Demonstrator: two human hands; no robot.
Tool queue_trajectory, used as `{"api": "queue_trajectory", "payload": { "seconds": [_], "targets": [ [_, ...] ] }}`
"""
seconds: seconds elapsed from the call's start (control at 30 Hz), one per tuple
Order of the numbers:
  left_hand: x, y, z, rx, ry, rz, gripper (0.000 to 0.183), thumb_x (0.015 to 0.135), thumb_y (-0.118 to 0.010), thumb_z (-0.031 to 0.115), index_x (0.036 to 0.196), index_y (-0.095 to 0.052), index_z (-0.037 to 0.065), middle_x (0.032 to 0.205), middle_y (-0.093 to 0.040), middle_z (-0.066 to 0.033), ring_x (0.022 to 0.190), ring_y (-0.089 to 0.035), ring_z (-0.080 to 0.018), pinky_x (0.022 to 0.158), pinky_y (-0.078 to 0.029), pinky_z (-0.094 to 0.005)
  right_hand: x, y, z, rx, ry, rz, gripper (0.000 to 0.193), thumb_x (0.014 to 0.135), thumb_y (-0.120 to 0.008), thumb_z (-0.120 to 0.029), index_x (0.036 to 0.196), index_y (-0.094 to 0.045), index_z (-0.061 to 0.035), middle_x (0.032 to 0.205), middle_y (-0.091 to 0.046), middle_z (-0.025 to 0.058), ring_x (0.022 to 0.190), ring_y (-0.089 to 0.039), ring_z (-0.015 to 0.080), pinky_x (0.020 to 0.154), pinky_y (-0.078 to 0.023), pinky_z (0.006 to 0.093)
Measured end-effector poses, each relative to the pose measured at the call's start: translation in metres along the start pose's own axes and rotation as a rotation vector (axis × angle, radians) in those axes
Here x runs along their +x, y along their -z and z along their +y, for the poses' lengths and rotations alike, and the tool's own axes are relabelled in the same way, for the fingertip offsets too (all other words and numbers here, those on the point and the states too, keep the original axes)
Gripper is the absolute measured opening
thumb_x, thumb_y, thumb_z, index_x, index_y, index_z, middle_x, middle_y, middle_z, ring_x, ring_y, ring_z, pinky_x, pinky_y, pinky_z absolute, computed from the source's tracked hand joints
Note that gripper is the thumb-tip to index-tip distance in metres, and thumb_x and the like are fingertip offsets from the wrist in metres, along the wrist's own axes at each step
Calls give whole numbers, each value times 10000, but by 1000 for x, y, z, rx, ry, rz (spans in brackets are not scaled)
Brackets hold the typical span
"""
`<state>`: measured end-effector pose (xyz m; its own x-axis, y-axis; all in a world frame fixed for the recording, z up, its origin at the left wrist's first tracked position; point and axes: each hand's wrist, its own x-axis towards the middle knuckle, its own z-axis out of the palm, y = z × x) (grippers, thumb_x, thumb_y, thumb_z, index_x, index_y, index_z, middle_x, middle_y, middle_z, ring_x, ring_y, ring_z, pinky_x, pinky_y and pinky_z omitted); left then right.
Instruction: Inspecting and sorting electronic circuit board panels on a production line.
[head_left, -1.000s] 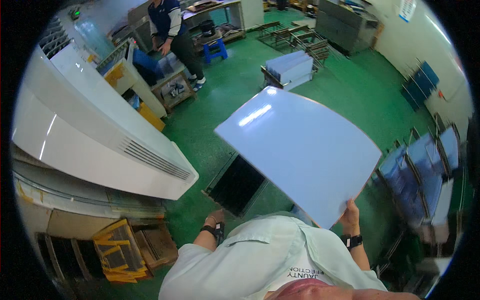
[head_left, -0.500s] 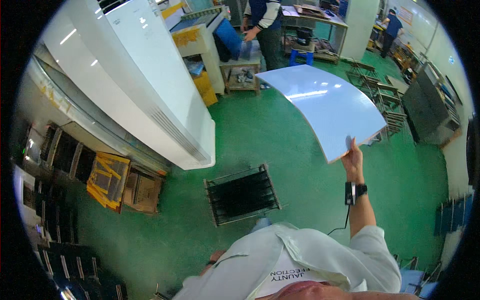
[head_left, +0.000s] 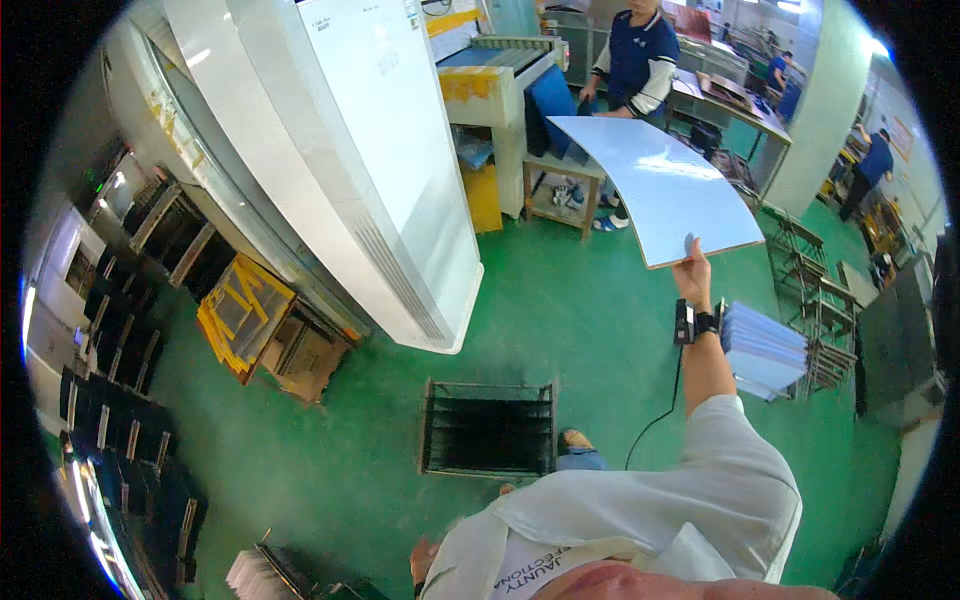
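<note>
At the far left, dark slotted racks (head_left: 133, 440) fade into shadow and the curved rim, their contents hard to make out. At lower centre-left, the left hand (head_left: 425, 557) is mostly covered by the shirt; I cannot tell whether it grips anything. The black rack (head_left: 487, 430) at lower centre has a murky interior. At upper right of centre, a co-worker (head_left: 643, 58) stands behind the glossy pale-blue sheet (head_left: 665, 185), whose far corner comes near that person's hands; contact is unclear. The right hand (head_left: 693, 275) pinches its near edge, thumb above, fingers hidden beneath. The step appears to be one-handed carrying; moving on would call for a firm, level grip.
</note>
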<state>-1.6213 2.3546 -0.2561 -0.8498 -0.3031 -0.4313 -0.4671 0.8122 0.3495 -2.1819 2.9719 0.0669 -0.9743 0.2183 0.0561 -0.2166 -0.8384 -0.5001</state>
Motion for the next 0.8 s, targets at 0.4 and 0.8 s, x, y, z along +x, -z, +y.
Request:
{"api": "queue_trajectory", "payload": {
  "seconds": [0.4, 0.8],
  "targets": [
    [49, -24, 247, -380, 327, 13, 400, 767, -566, 348, 1029, -569, 46, 1038, -586, -174, 938, -570, -328, 763, -460, -417, 149, 36, 30, 238, -125, 24, 298, 902, -495, -232, 1089, -536, -3, 1038, -584, 28, 960, -538, 161, 864, -439, 302],
    [56, -30, 320, -458, 369, 9, 405, 781, -555, 351, 1041, -566, 41, 1045, -587, -172, 936, -574, -315, 763, -461, -411, 210, 56, 31, 380, -222, -1, 217, 905, -497, -214, 955, -566, -15, 875, -585, 17, 798, -530, 119, 708, -464, 253]
  ]
}}
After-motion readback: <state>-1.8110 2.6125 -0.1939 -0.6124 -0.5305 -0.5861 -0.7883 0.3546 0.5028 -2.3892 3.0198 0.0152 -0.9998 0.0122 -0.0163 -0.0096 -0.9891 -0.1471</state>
